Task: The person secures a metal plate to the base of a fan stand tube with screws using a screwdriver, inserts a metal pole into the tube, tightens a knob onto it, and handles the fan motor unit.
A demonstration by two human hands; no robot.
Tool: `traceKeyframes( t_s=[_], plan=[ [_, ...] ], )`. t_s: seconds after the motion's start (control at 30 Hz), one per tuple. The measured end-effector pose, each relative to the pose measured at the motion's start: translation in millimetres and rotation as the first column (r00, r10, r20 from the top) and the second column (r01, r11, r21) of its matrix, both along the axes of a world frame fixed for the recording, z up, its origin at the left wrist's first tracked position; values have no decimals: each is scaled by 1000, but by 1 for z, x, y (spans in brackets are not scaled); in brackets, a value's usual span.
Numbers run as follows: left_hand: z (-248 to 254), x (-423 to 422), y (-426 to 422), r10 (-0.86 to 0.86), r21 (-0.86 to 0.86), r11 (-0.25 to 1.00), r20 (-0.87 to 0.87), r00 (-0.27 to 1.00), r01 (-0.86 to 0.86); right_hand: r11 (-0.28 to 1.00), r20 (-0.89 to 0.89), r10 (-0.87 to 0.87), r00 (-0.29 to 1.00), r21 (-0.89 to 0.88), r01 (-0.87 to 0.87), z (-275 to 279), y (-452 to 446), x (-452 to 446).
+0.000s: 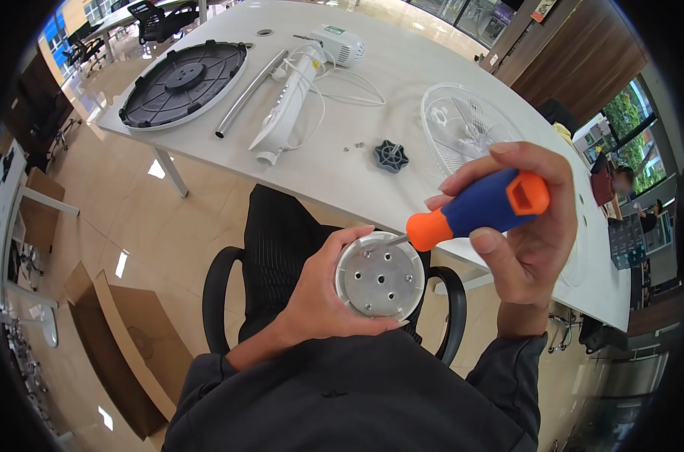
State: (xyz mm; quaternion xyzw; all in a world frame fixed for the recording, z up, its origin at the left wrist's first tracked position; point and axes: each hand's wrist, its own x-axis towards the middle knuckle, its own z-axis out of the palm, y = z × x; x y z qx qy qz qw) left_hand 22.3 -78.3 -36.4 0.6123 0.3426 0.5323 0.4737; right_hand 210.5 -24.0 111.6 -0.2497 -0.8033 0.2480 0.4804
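White table space is being taken up by a ribbed disc, a metal tube, a star-shaped knob and a wire guard. Nearer, above the lap, a round white part with a holed metal plate is being cupped from the side by the left hand, thumb and fingers being spread around its rim. By the right hand, curled and half-open, a screwdriver is being pinched around its blue-and-orange handle, its tip being held at the plate's upper-left edge; whether a screw is being engaged cannot be told. Good control is probably being served best by the shaft being squared to the plate, pressure being applied evenly, and the rim being gripped firmly against twisting.
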Motion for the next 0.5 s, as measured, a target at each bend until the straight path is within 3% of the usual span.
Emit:
traceKeyframes(
  t_s=[0.27,0.33,0.47,0.5],
  plan=[
    [-1,0,1,5,7,1000,13,1000,-5,998,55,48,997,40,-50,0,6,3],
    [-1,0,1,4,0,1000,10,1000,-4,981,109,135,985,127,-149,0,12,5],
    [-1,-2,2,16,17,1000,-7,1000,-16,981,103,162,981,90,-171,1,11,3],
    [-1,-2,2,10,14,1000,1,1000,-10,956,110,261,959,109,-273,0,15,3]
  ],
)
